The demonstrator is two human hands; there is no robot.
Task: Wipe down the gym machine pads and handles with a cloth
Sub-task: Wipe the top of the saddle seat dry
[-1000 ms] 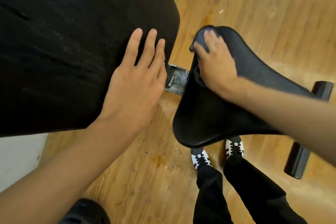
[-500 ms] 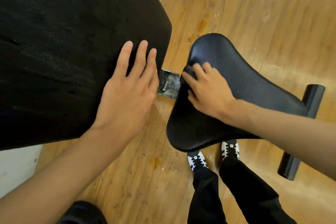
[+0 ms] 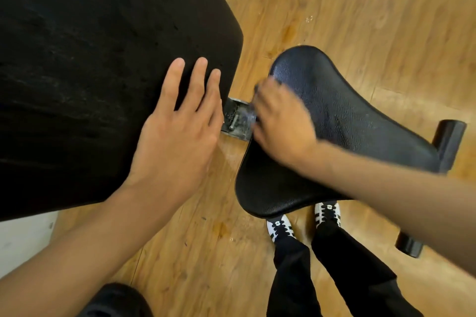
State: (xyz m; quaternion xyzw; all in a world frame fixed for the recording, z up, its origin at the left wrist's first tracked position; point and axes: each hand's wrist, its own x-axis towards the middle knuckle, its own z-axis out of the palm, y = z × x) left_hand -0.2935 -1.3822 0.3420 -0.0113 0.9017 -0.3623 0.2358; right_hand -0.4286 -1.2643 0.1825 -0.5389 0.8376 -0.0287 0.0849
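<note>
My left hand (image 3: 177,131) lies flat, fingers straight, on the near corner of the large black back pad (image 3: 90,59). My right hand (image 3: 280,126) is blurred with motion on the left edge of the black textured seat pad (image 3: 360,116), right beside the metal hinge bracket (image 3: 237,121). Its fingers curl over a dark cloth (image 3: 257,89). The cloth is almost wholly hidden under the hand; only a blurred dark edge shows at the fingertips.
A black foam roller (image 3: 449,141) sticks out behind the seat at right, and a second roller end (image 3: 409,244) shows lower down. My shoes (image 3: 278,226) stand on the wooden floor (image 3: 360,8) under the seat. A dark object (image 3: 116,301) sits at the bottom left.
My right hand slid with the cloth from the seat's far tip back along its left edge to the bracket side. The left hand stayed flat on the back pad.
</note>
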